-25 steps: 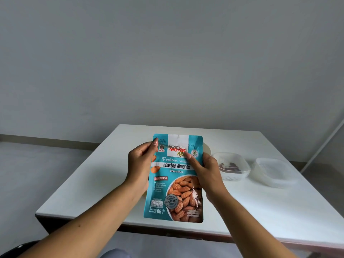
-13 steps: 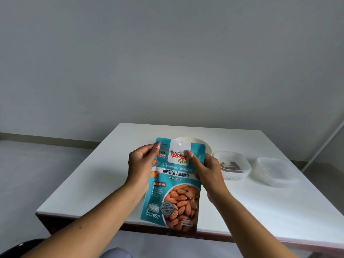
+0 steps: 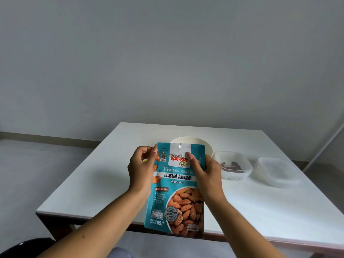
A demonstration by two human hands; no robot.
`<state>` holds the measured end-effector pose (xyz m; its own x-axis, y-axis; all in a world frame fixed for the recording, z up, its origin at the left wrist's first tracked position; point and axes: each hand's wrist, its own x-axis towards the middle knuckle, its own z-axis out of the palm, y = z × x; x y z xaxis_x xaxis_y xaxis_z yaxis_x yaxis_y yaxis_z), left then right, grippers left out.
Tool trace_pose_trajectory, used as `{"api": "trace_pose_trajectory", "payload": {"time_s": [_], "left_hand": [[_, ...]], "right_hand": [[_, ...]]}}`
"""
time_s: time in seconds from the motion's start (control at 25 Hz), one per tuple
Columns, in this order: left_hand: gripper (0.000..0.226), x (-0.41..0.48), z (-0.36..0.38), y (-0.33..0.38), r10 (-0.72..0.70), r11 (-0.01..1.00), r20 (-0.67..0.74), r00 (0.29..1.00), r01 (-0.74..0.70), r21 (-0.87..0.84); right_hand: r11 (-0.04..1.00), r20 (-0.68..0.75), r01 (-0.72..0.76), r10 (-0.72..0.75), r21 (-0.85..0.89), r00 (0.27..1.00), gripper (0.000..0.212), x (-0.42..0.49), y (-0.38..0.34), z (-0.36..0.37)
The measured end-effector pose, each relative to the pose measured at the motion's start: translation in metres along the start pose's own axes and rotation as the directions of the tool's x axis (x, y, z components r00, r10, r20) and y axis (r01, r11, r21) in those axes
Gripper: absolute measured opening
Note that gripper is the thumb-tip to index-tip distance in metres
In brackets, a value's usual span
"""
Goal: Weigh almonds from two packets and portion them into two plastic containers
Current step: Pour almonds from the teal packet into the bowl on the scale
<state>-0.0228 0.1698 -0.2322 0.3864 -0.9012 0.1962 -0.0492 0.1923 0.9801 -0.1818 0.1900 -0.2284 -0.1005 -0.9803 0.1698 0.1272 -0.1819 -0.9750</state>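
I hold a teal packet of roasted almonds [image 3: 176,190] upright over the near edge of the white table [image 3: 96,179]. My left hand [image 3: 142,170] pinches its upper left corner. At the upper right, my right hand [image 3: 205,173] grips it with the thumb across the front. Behind the packet stands a cream bowl [image 3: 193,141], mostly hidden. To the right sit two clear plastic containers: the nearer container [image 3: 233,167] holds a few dark almonds, and the farther container [image 3: 275,171] looks empty.
A grey wall rises behind the table. Grey floor lies to the left. A thin white rod [image 3: 323,146] leans at the far right. A dark rounded object [image 3: 24,248] shows at the bottom left corner.
The packet has straightened from a slight tilt and sits a little lower, showing the bowl rim behind it. Both hands keep their hold at the top corners.
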Motion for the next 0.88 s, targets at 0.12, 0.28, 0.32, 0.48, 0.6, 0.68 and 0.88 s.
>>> {"api": "trace_pose_trajectory", "payload": {"time_s": [0.12,0.28,0.32,0.48,0.6,0.68,0.88], "left_hand": [[0.031,-0.004,-0.003,0.003,0.065,0.997,0.061,0.996,-0.067,0.041],[0.042,0.002,-0.013,-0.004,0.04,0.995,0.063,0.997,-0.046,0.089],[0.044,0.004,-0.016,-0.007,0.024,0.996,0.055,0.998,-0.029,0.081],[0.041,0.02,-0.042,-0.029,-0.078,0.997,-0.096,0.992,0.079,0.01],[0.036,0.041,-0.072,-0.046,-0.181,0.983,-0.265,0.947,0.171,-0.06],[0.035,0.053,-0.088,-0.057,-0.271,0.962,-0.354,0.895,0.242,-0.126],[0.03,0.058,-0.116,-0.103,-0.349,0.934,-0.391,0.852,0.352,-0.065]], "right_hand": [[0.999,0.018,0.011,-0.01,-0.048,1.0,0.01,0.0,0.005,0.004],[0.992,0.045,-0.011,0.016,-0.124,0.999,0.018,0.006,0.013,0.013],[0.991,0.054,-0.013,0.02,-0.131,0.998,0.017,0.007,0.014,0.017],[0.984,0.202,-0.115,0.14,-0.134,0.969,0.018,0.006,0.031,0.041],[0.975,0.355,-0.167,0.209,-0.146,0.911,0.034,-0.009,0.055,0.048],[0.976,0.405,-0.136,0.195,-0.17,0.893,0.04,-0.018,0.068,0.049],[0.874,0.277,0.134,0.001,-0.467,0.961,0.033,-0.021,0.109,0.065]]}}
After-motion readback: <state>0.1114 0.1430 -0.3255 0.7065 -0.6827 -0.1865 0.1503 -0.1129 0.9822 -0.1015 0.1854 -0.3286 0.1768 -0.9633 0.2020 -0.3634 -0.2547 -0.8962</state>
